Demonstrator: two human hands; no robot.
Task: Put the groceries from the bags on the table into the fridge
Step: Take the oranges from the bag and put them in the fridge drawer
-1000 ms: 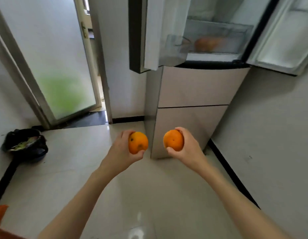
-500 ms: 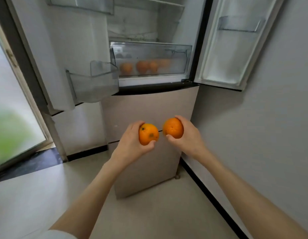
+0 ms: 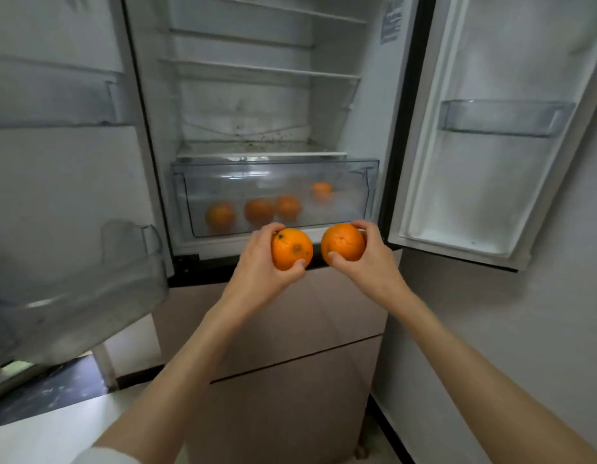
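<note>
my forearms reach up from the bottom of the frame over a pale glossy floor [image 3: 49, 430]. my left hand [image 3: 257, 266] curls round a spotted orange [image 3: 291, 249], its dimpled skin marked with dark blemishes; my right hand [image 3: 367, 259] grasps a cleaner orange [image 3: 343, 242], thumb below and fingers over the top. the two fruits sit just apart at centre frame, in front of the clear plastic crisper drawer [image 3: 344, 182]. behind its misted front lie four more oranges [image 3: 259, 210]. above, white glass shelves [image 3: 257, 70] stack up in the fridge [image 3: 330, 105]. both doors stand open, each with a translucent door bin [image 3: 504, 117]. a grey wall [image 3: 541, 329] fills the right side.
</note>
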